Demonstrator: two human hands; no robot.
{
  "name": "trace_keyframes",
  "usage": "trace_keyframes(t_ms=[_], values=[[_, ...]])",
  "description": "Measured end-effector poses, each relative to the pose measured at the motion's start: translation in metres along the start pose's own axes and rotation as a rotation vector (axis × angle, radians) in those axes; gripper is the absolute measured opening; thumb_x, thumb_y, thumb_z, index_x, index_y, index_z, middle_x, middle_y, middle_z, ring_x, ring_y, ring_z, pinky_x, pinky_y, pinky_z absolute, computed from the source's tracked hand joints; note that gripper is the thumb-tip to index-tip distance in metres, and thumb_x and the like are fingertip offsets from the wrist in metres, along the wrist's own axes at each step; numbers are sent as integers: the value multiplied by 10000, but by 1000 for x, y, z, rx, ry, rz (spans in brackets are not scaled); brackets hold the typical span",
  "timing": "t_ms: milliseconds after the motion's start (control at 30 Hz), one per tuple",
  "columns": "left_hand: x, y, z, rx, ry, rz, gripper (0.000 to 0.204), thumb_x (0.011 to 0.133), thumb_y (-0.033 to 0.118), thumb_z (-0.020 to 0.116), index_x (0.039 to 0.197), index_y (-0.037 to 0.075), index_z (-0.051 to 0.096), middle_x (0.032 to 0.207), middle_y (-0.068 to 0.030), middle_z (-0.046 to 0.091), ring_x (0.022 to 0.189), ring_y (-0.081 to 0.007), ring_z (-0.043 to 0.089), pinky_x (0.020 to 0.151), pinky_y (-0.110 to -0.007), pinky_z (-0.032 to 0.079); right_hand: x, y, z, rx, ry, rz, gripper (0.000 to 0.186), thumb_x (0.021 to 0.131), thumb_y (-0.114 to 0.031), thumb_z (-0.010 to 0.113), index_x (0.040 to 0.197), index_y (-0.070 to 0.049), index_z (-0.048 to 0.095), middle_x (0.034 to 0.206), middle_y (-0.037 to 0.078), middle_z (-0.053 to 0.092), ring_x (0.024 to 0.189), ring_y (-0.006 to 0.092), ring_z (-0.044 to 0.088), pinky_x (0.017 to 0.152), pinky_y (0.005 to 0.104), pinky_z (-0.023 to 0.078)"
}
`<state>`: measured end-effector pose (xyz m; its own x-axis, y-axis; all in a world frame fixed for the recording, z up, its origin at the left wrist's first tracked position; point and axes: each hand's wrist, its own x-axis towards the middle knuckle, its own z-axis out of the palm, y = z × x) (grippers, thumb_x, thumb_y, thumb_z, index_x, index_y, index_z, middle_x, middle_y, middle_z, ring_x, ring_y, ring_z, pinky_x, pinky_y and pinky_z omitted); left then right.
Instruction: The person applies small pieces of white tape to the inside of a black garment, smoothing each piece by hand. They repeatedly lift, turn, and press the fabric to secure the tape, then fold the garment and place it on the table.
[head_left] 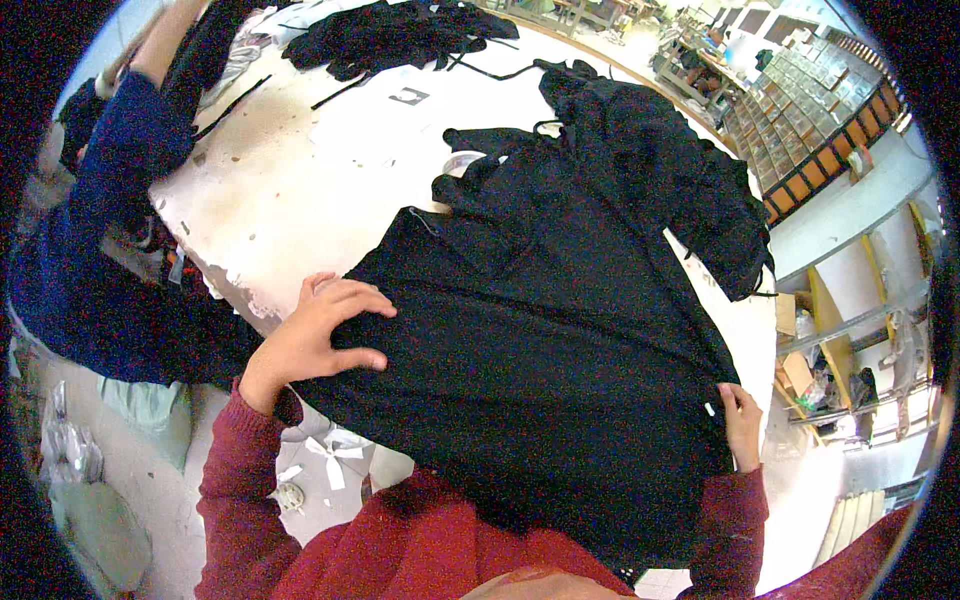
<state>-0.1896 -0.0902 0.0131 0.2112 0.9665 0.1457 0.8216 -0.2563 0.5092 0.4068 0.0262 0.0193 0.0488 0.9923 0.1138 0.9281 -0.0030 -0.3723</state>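
A large black garment point(530, 350) lies spread over the pale table point(260, 190) and hangs over the near edge toward my body. My left hand point(325, 335) is at the garment's left edge, thumb and fingers spread apart, with nothing gripped between them. At the right edge, my right hand point(740, 420) pinches the cloth with its fingers. A small white tag or scrap point(711, 409) shows on the cloth beside those fingers. Bunched black fabric point(670, 170) lies at the far right of the garment, with thin straps or cords trailing from it.
Another black fabric pile point(400, 40) lies at the table's far end. A co-worker's dark blue sleeve point(130, 150) reaches in at the left. Below the table's left side are a pale green bag point(150, 415) and white scraps point(335, 455). Shelving point(840, 340) stands at right.
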Motion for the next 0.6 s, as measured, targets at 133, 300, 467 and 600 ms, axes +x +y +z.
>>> trace_keyframes(t_ms=[133, 300, 467, 600], values=[[13, 17, 10, 17, 288, -63, 186, 852, 210, 723, 1003, 111, 679, 1059, -64, 684, 1007, -227, 630, 1014, -390, 366, 17, -35, -23, -71, 192, -267, 197, 948, -179, 600, 1002, -14, 693, 949, 134, 703, 895, 270, 651, 852, 374, 481], [41, 18, 25, -163, 367, 70, 111, 870, 119, 678, 964, 59, 675, 951, -105, 661, 934, -288, 627, 841, -384, 483, 46, -125, 1, 97, -40, -654, 173, 924, -159, 627, 1040, -48, 691, 1016, 127, 686, 980, 305, 623, 897, 380, 461], [48, 8, 43, 3, 343, 101, 142, 864, 124, 677, 998, 80, 662, 977, -91, 614, 964, -302, 575, 864, -400, 467, 63, -179, 66, 21, -170, -995, 319, 904, -186, 670, 1198, -71, 630, 1136, 110, 659, 1126, 262, 585, 1015, 394, 383], [45, 3, 48, -19, 367, 54, 137, 871, 129, 669, 1001, 88, 657, 987, -88, 611, 969, -301, 568, 871, -398, 460, 73, -189, 81, -45, -299, -937, 240, 925, -254, 640, 1087, -80, 603, 1037, 106, 636, 1077, 263, 582, 984, 432, 373]])
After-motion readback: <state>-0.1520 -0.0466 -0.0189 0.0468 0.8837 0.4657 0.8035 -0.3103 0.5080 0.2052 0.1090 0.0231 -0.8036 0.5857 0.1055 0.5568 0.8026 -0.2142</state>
